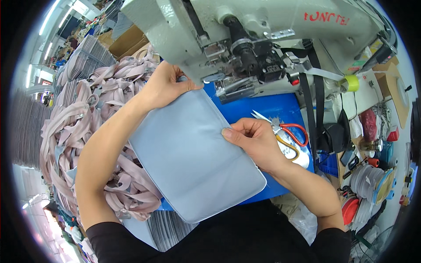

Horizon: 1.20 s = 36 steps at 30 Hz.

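Observation:
A flat grey-blue fabric panel [188, 153] with rounded corners and a pale edge lies slanted in front of me, its far end close to the sewing machine [245, 48]. My left hand [169, 85] grips the panel's far left corner, thumb on top and the other fingers partly hidden. On the right edge, about midway, my right hand [252, 142] pinches the panel between thumb and curled fingers. Just right of that hand, scissors [287, 136] with one red and one yellow handle rest on the blue table surface [280, 107].
A heap of pinkish-grey fabric strips [127, 175] fills the left side. Stacked grey panels [33, 127] stand farther left, with another stack [171, 230] near my lap. Black straps [313, 87] hang right of the machine. Tape rolls [368, 179] and tools crowd the far right.

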### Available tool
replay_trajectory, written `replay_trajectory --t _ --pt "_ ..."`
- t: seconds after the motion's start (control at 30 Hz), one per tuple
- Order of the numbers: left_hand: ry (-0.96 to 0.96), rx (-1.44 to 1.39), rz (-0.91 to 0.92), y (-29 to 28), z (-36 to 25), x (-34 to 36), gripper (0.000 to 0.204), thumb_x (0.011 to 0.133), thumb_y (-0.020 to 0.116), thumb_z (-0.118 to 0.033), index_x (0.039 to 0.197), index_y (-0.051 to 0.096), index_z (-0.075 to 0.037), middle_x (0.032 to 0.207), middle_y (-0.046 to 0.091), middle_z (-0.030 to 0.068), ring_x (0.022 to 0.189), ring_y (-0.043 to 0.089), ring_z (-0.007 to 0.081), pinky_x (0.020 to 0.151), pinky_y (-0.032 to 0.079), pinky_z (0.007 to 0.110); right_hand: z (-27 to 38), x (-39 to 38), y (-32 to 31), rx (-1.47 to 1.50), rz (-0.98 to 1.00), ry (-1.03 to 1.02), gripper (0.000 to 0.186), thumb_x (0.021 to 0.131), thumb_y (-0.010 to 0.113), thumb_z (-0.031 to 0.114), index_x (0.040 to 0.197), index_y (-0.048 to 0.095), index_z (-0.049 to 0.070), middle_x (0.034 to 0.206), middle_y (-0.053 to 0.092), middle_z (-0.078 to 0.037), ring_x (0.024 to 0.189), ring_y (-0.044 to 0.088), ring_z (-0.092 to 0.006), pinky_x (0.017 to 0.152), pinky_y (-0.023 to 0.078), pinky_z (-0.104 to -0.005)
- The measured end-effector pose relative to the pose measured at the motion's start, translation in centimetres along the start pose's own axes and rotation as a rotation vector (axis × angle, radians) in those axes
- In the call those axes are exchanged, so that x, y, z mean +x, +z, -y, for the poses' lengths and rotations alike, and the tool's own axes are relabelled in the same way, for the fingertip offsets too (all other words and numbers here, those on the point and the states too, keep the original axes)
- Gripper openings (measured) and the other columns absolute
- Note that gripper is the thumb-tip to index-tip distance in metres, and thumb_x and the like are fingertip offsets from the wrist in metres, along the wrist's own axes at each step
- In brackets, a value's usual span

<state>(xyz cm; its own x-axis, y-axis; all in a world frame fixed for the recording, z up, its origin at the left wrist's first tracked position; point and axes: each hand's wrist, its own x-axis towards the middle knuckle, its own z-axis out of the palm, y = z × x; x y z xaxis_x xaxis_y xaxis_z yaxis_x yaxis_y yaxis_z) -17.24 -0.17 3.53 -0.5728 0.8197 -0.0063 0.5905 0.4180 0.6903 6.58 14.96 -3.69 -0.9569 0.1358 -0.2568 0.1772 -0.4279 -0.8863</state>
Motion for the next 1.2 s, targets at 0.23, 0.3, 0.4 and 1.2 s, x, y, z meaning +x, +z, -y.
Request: replay_trajectory --t 0.23,0.3,0.4,1.2 --pt "0.286 0.167 0.066 -0.2 2.8 3.0 0.037 0.093 0.074 -0.006 0.129 0.067 -0.002 0.125 0.071 0.0132 0.112 0.067 0.0209 0.095 0.054 0.036 -0.6 2.2 0.3 0.067 -0.103 0.018 0.018 0.097 0.077 0.017 0.098 0.076 -0.001 0.084 0.074 -0.005 0.071 0.064 -0.0056 0.065 0.052 -0.0237" --pt "0.387 0.212 0.024 -0.1 2.6 3.2 0.037 0.093 0.073 -0.007 0.129 0.068 -0.003 0.127 0.071 0.0137 0.113 0.067 0.0243 0.096 0.054 0.038 -0.4 2.3 0.3 0.074 -0.120 0.021 0.019 0.098 0.077 0.017 0.098 0.076 -0.001 0.085 0.075 -0.005 0.071 0.065 -0.0058 0.065 0.053 -0.0237" --pt "0.434 0.221 0.011 0.0 3.3 3.9 0.037 0.093 0.073 -0.008 0.129 0.069 -0.004 0.127 0.071 0.0137 0.113 0.067 0.0249 0.096 0.053 0.038 -0.2 2.4 0.4 0.109 -0.110 0.004 0.020 0.098 0.076 0.018 0.099 0.076 -0.002 0.086 0.075 -0.006 0.072 0.066 -0.0061 0.066 0.053 -0.0239" --pt "0.408 0.153 0.051 -0.2 6.4 6.4 0.038 0.091 0.074 -0.012 0.128 0.071 -0.006 0.128 0.070 0.0136 0.115 0.067 0.0289 0.098 0.053 0.040 0.3 3.2 0.6 0.132 -0.125 0.019 0.023 0.096 0.078 0.019 0.102 0.076 -0.003 0.088 0.076 -0.006 0.074 0.067 -0.0063 0.068 0.053 -0.0229"
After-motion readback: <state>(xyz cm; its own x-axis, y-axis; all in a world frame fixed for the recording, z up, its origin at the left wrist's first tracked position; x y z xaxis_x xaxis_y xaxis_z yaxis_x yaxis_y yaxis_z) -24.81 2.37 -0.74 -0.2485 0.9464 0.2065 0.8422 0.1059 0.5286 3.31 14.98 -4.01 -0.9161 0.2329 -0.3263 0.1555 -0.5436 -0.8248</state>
